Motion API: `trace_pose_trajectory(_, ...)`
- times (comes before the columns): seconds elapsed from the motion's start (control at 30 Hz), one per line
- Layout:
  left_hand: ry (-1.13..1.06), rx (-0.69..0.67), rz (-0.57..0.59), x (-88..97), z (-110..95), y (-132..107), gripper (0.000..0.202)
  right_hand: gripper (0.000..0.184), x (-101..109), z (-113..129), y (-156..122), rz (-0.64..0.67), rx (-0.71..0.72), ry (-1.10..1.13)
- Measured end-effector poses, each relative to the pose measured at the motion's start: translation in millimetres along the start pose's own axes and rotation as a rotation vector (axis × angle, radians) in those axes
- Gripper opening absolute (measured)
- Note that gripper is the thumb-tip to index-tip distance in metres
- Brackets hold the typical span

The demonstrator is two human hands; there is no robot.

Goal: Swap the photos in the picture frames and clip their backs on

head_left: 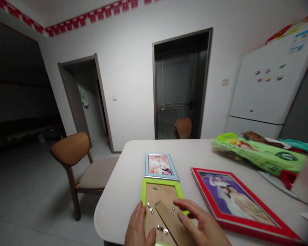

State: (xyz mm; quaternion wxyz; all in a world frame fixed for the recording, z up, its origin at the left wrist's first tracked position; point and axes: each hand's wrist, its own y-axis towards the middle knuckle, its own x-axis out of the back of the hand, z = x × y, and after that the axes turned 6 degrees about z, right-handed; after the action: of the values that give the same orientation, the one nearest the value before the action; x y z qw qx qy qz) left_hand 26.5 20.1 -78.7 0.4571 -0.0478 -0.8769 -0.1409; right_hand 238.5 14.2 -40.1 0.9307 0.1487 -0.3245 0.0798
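Note:
A lime-green photo frame [143,191] lies face down at the near end of the table, its brown backboard [166,191] showing with a stand leg [166,215] and several metal clips. My left hand [137,227] holds its left edge, fingers along the outer side and thumb over the board near the lower clip [162,229]. Over the right side reaches my right hand [200,220], fingers apart, the index fingertip by the right-hand clip [174,208]. Whether that fingertip touches the clip I cannot tell. The frame's bottom edge is partly cut off by the view.
Just beyond is a light-blue photo frame [146,167], face up. A large red photo frame [207,194] lies to the right on the white table [120,191]. Further right sits a green package [267,153] beside a blurred pinkish object [306,181]. A wooden chair [70,150] stands left.

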Motion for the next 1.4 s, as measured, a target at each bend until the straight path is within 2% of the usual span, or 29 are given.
trace_pose_trajectory(0.07, 0.009, 0.044, 0.031, 6.3, -9, -1, 0.059, 0.033, 12, 19, 14, -0.005, -0.067, -0.109)
trace_pose_trajectory(0.17, 0.034, 0.075, 0.078, 12.1, -18, -1, 0.060, 0.032, 10, 26, 27, -0.012, -0.068, -0.212)
trace_pose_trajectory(0.3, 0.056, 0.067, 0.096, 13.3, -21, -1, 0.061, 0.029, -8, 21, 58, -0.043, -0.027, -0.291)
trace_pose_trajectory(0.43, 0.056, 0.030, 0.095, 8.2, -14, 0, 0.061, 0.023, -28, 17, 100, -0.007, -0.107, -0.377)
trace_pose_trajectory(0.57, 0.051, -0.003, 0.079, 1.3, -6, 0, 0.060, 0.020, -42, 7, 122, -0.019, -0.191, -0.411)
trace_pose_trajectory(0.77, 0.022, -0.004, 0.068, -7.1, -1, -2, 0.063, 0.014, -43, -10, 140, -0.009, -0.323, -0.442)
trace_pose_trajectory(0.9, 0.036, -0.005, 0.101, -8.1, 0, 0, 0.065, 0.010, -40, -10, 151, -0.019, -0.356, -0.439)
trace_pose_trajectory(1.03, 0.029, 0.047, 0.114, 3.4, -9, -2, 0.063, 0.016, -33, -4, 146, -0.017, -0.322, -0.401)
trace_pose_trajectory(1.17, 0.012, 0.053, 0.135, 18.4, -20, -7, 0.061, 0.022, -26, 7, 120, 0.038, -0.204, -0.335)
trace_pose_trajectory(1.3, -0.010, 0.123, 0.127, 20.7, -25, -6, 0.065, 0.016, -34, 27, 88, 0.129, -0.106, -0.279)
trace_pose_trajectory(1.4, 0.005, 0.142, 0.107, 18.2, -26, -5, 0.064, 0.019, -42, 42, 76, 0.150, -0.046, -0.315)
